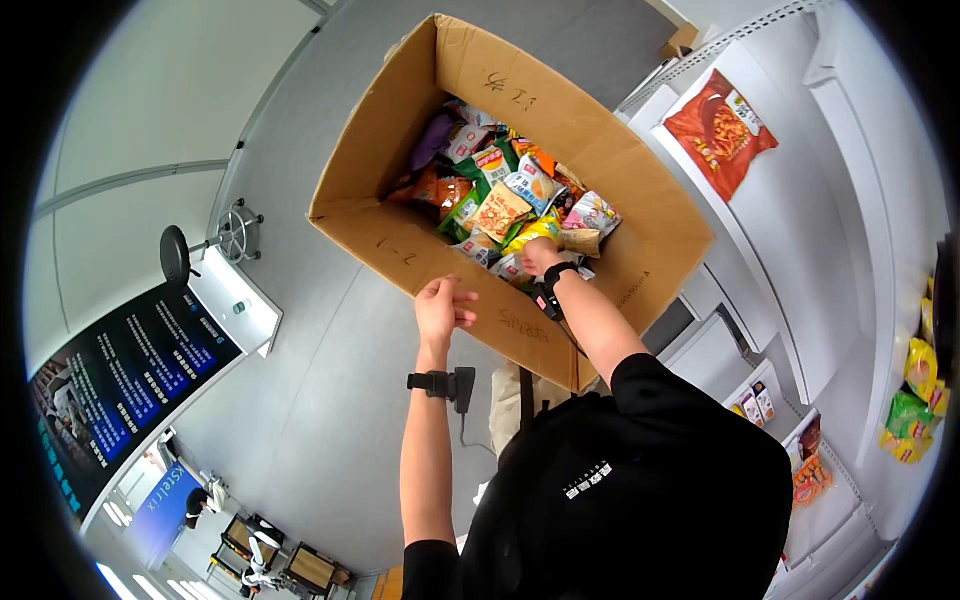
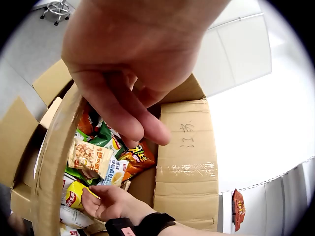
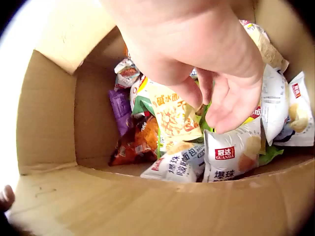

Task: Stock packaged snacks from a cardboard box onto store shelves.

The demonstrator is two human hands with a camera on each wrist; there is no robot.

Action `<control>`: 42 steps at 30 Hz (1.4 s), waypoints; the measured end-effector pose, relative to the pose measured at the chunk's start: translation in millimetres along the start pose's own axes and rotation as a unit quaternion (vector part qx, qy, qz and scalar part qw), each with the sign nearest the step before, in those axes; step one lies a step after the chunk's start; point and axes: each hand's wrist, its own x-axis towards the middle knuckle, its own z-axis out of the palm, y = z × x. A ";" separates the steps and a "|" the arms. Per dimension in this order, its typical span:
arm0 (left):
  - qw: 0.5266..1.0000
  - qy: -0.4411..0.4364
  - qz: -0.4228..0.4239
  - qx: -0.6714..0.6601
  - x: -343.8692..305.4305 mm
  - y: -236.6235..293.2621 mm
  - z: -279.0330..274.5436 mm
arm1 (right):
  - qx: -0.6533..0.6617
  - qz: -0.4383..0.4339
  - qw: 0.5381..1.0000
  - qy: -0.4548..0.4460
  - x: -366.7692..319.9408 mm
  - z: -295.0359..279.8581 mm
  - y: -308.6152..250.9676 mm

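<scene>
A large cardboard box [image 1: 400, 255] holds a heap of snack bags. My right hand [image 1: 541, 255] is inside it, fingers loosely bent, over a yellow bag [image 2: 75, 194] in the left wrist view. In the right wrist view its fingertips hang right at a white bag with a red label [image 3: 231, 156], beside a cream bag with orange print [image 3: 173, 114]. Nothing shows in that hand's grip. My left hand [image 1: 441, 312], fingers loosely curled and holding nothing, hovers by the box's near rim; the left wrist view shows it above the bags.
White shelves stand on the right, with a red snack bag [image 1: 722, 135] on one and green and yellow bags [image 1: 908, 425] farther along. A wheeled stool [image 1: 238, 232] and a dark display board [image 1: 130, 375] are at the left. Cardboard flaps [image 2: 19, 135] stick out beside the box.
</scene>
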 end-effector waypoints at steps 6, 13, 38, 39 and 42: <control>1.000 0.004 -0.012 0.004 -0.8 4.3 0.9 | -0.203 -0.140 0.969 -0.028 14.2 15.0 19.0; 1.000 0.002 0.000 0.012 -2.6 2.8 1.1 | -0.476 -0.250 0.836 0.109 10.4 20.0 21.7; 0.987 -0.134 0.082 0.026 -0.2 -17.9 -16.9 | 0.057 -0.387 0.918 0.065 -212.5 -70.2 11.6; 0.985 -0.147 0.093 0.019 3.4 -22.0 -16.9 | 0.080 -0.390 0.915 0.063 -228.6 -69.8 16.7; 0.974 -0.193 0.120 0.013 9.3 -32.3 -16.7 | 0.114 -0.408 0.905 0.042 -270.3 -72.2 38.1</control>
